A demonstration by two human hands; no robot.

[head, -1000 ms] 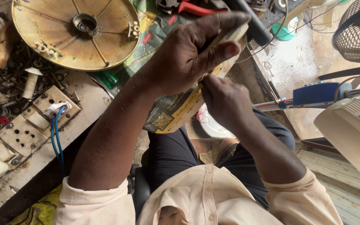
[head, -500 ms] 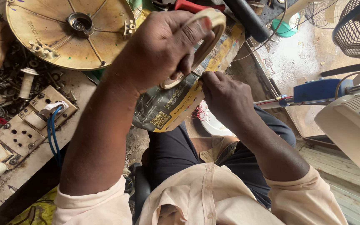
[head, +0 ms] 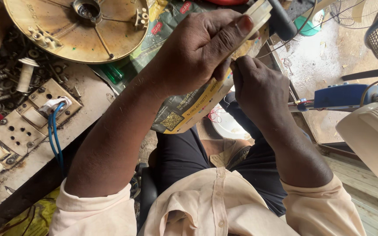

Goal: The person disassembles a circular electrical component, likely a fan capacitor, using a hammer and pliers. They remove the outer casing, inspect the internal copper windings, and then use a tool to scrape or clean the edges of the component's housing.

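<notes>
Cream plastic part point(head: 259, 13) gripped in left hand point(head: 202, 48) fingers, right hand point(head: 259, 87) fingers pinched closed at its underside, round fan housing point(head: 66, 39) on desk point(head: 88, 94) behind.

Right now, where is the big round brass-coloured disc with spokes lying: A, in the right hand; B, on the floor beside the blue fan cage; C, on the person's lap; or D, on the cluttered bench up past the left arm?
D: the round disc lies flat on the bench, beyond the left hand, which grips a cream-coloured strip while the right hand pinches just below it.
</notes>
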